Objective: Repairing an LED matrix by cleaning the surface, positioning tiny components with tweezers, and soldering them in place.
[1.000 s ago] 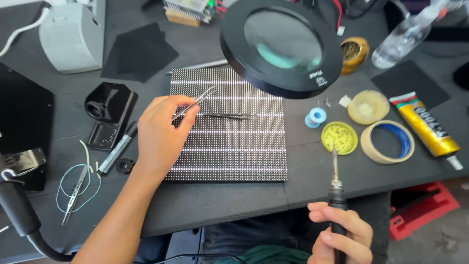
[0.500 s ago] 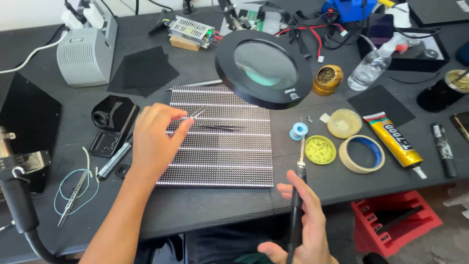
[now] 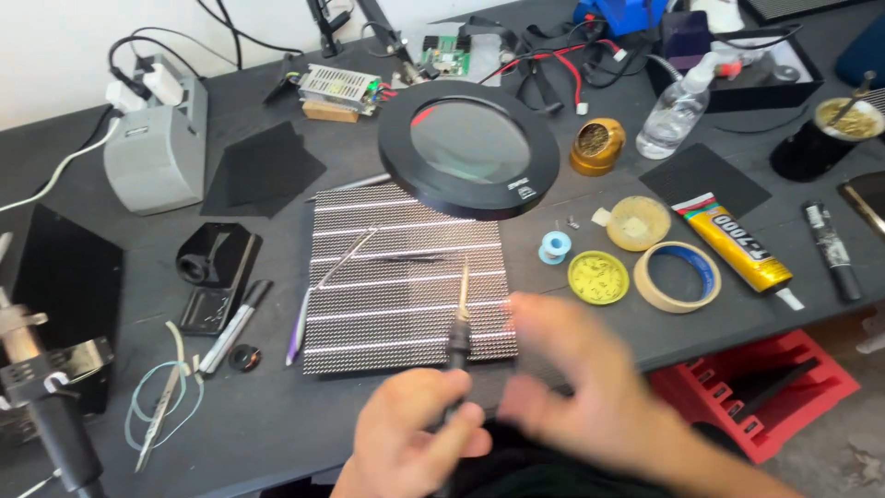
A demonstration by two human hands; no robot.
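Observation:
My left hand is closed around the handle of a soldering iron at the table's near edge. The iron's tip points away from me over the lower part of a dotted LED panel. My right hand is blurred just right of the iron, fingers spread, holding nothing. Metal tweezers and a darker pair lie loose on the panel. A round black magnifier lamp hangs over the panel's far right corner.
Right of the panel lie a blue solder spool, a yellow tin, a tape roll and a glue tube. A black stand, a marker and a grey unit are at the left. A red crate sits below the table.
My left hand left the tweezers on the panel and came back to the near edge, where it now grips the soldering iron. My right hand has let go of the iron and is moving.

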